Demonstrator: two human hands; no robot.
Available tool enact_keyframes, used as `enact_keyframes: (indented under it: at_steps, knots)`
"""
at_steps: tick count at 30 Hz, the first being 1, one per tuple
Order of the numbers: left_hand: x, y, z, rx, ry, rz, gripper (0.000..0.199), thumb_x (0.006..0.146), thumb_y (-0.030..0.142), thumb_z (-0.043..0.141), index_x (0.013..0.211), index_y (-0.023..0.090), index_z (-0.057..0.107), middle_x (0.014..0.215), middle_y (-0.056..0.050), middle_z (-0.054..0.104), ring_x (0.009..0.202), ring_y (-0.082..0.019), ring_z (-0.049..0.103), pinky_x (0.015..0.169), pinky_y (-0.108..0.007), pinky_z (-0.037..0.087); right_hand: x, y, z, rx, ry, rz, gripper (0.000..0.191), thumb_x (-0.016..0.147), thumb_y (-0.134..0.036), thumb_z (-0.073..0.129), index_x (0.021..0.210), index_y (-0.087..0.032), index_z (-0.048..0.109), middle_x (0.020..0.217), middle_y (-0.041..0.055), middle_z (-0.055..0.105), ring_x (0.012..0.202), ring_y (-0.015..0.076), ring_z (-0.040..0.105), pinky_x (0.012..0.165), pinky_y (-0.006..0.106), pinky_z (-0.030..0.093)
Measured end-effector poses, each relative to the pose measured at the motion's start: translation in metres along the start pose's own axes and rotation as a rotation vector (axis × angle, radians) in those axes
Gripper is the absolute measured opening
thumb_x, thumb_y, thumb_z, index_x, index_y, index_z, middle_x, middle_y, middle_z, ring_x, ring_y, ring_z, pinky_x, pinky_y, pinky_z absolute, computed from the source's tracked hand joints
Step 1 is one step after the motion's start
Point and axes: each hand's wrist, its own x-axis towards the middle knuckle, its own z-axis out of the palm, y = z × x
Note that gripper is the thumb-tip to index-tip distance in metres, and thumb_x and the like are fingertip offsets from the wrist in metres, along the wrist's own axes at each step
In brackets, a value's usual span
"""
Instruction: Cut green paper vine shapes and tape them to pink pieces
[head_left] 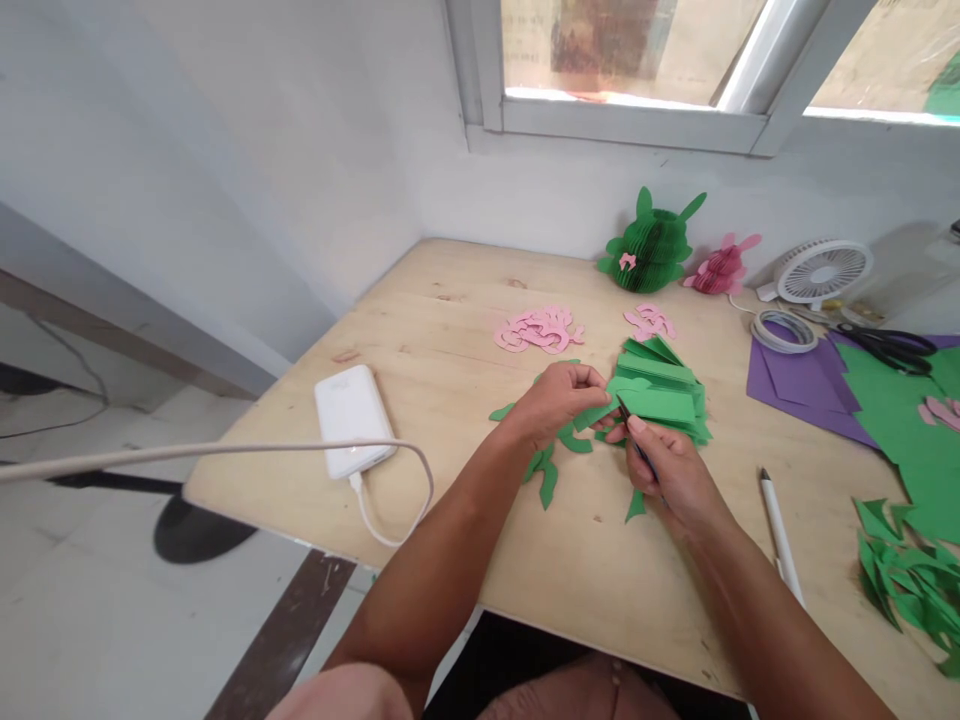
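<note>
My left hand pinches a strip of green paper near the middle of the wooden table. Close to its right, my right hand is closed around a small pair of dark scissors, whose tip is at the green paper. Behind and beside both hands lies a stack of folded green paper pieces. Cut green shapes are spread under and below my left hand. A small green scrap lies beneath my right hand.
Pink cutouts, a green paper figure and a pink one are at the back. A white fan, tape roll, black scissors, purple paper, white pen and green scraps lie right; a cabled power bank left.
</note>
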Motion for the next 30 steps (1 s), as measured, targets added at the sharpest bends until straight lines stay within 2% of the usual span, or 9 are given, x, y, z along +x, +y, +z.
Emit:
enact_keyframes:
  at_steps: [30]
  knots:
    - [0.0017, -0.0014, -0.0006, -0.021, 0.006, -0.007, 0.012, 0.065, 0.014, 0.063, 0.060, 0.014, 0.051, 0.053, 0.000, 0.058, 0.049, -0.009, 0.055, 0.052, -0.021, 0.041, -0.0003, 0.0003, 0.0013, 0.030, -0.010, 0.012, 0.048, 0.074, -0.061, 0.065, 0.078, -0.013, 0.064, 0.040, -0.0086, 0.033, 0.037, 0.0047, 0.019, 0.039, 0.021, 0.010]
